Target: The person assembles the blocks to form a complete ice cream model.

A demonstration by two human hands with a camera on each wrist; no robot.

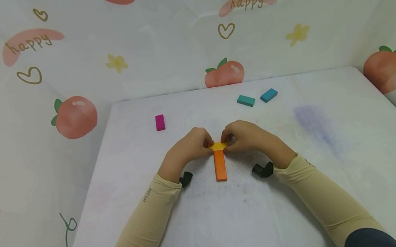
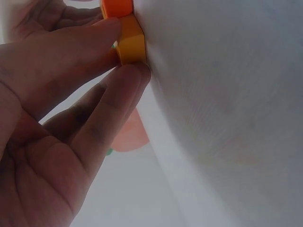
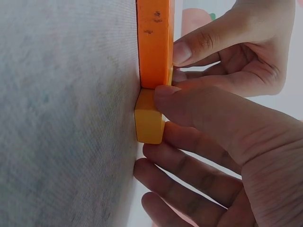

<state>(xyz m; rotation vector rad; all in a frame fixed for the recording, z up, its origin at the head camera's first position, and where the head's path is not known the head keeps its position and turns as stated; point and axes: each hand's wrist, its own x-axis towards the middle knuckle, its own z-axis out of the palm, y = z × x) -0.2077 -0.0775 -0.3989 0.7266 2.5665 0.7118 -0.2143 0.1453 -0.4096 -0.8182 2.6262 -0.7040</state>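
From the head camera, I see my left hand (image 1: 187,145) and right hand (image 1: 246,136) pinching a small yellow wooden block (image 1: 218,146) mid-tabletop, touching the long orange wooden block (image 1: 220,165). Left wrist: fingertips (image 2: 135,71) clamp it. Right wrist: I'd keep ends flush, pressing evenly.

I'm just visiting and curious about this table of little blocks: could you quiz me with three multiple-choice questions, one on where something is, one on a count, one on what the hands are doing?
1. Where does the small pink rectangular block lie?
A. Far left of the hands
B. On the long orange bar
C. Beside the teal blocks

2. How many teal rectangular blocks lie at the far right?
A. One
B. Two
C. Four

3. What holds the small yellow block?
A. Nothing
B. Left hand only
C. Both hands

Answers: 1 A, it lies alone on the white table. 2 B, a pair lies side by side. 3 C, left hand and right hand pinch it at the end of the long orange bar.
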